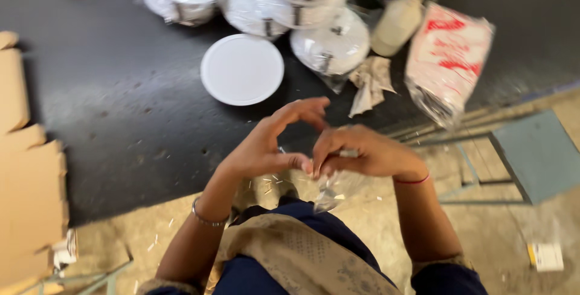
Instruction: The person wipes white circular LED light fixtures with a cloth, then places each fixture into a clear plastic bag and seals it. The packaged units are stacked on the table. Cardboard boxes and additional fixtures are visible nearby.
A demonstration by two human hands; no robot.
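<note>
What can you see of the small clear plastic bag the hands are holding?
The small clear plastic bag is thin, crinkled and see-through, with glints of light on its folds. It hangs below the hands, its top pinched between the fingertips of the left hand and the right hand, over the edge of the dark table. Whether it holds anything is too blurred to tell.

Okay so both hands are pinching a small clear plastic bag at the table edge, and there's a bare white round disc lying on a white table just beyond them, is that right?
Not quite: the table is black, not white. The head view shows both hands, left and right, pinching the small clear plastic bag at its edge, with the bare white round disc lying just beyond them.
</note>
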